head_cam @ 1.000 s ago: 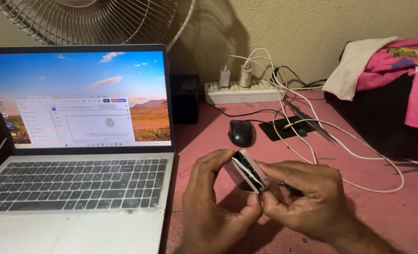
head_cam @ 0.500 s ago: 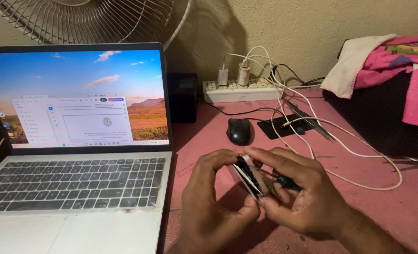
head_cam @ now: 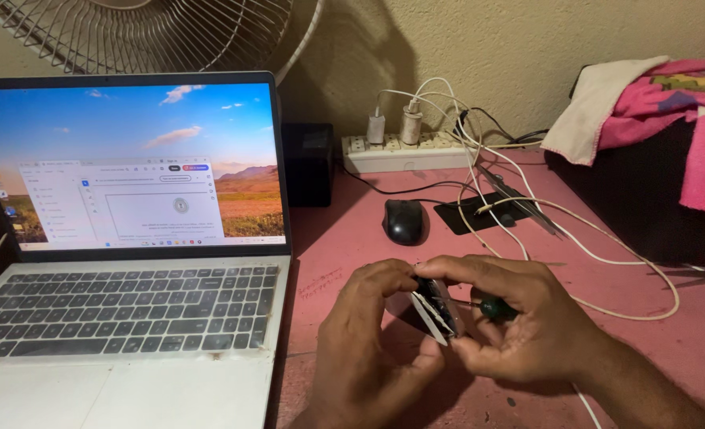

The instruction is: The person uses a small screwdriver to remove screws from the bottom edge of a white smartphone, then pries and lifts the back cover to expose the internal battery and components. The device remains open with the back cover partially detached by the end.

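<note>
My left hand (head_cam: pixel 368 349) and my right hand (head_cam: pixel 519 326) meet over the pink tabletop (head_cam: pixel 344 246), just right of the laptop. Between them sits a small flat device (head_cam: pixel 436 306), dark with a pale edge, tilted on its side; fingers of both hands pinch it. A small tool with a dark green handle (head_cam: pixel 495 308) lies inside my right hand, its tip pointing toward the device. Most of the device is hidden by my fingers.
An open silver laptop (head_cam: pixel 130 318) with a lit screen stands at the left. Behind are a fan (head_cam: pixel 146 32), a dark box (head_cam: pixel 306 163), a white power strip (head_cam: pixel 400 151) with chargers, a black mouse (head_cam: pixel 405 221), white cables (head_cam: pixel 527 214) and pink cloth (head_cam: pixel 670 103).
Both hands have stayed on the device, turning it slightly; the green-handled tool in my right hand now shows more clearly. The view has shifted a little.
</note>
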The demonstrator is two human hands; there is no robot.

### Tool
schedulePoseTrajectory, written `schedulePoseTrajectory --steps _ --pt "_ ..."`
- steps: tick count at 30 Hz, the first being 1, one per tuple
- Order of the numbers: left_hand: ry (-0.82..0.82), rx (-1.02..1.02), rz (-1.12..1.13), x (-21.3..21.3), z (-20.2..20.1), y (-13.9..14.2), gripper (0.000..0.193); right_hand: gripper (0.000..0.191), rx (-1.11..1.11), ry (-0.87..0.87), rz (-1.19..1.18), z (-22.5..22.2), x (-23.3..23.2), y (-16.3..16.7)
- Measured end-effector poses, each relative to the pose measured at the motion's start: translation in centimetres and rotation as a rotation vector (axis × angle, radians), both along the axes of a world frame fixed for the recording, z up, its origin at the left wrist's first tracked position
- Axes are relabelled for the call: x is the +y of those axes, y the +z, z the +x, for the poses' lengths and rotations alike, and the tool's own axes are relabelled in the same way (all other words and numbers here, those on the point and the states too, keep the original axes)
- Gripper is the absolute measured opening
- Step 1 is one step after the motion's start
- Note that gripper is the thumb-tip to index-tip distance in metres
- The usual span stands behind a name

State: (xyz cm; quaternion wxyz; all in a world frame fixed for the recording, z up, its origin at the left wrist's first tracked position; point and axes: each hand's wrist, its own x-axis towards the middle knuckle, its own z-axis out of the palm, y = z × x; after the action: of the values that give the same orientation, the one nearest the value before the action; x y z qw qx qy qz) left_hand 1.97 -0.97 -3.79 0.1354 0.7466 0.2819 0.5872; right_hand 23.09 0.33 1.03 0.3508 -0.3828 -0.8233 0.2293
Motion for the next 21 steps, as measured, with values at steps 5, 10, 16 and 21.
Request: schedulePoseTrajectory --steps 5,10,16,21 --pt "-0.006 -0.043 -0.015 -0.23 0.05 0.19 0.058 0.079 0.025 0.020 0.004 -0.19 -0.24 0.17" --pt "-0.012 -0.042 -0.044 -0.15 0.01 0.40 0.058 0.080 0.034 0.039 0.034 -0.15 -0.17 -0.06" --pt "-0.021 -0.046 -0.022 -0.13 -0.03 0.20 0.057 0.081 0.055 0.034 -0.010 0.02 -0.05 -0.38" --pt "0.041 -0.001 0.014 -0.06 0.30 -0.22 0.062 0.077 0.037 -0.020 -0.008 -0.14 -0.13 -0.30"
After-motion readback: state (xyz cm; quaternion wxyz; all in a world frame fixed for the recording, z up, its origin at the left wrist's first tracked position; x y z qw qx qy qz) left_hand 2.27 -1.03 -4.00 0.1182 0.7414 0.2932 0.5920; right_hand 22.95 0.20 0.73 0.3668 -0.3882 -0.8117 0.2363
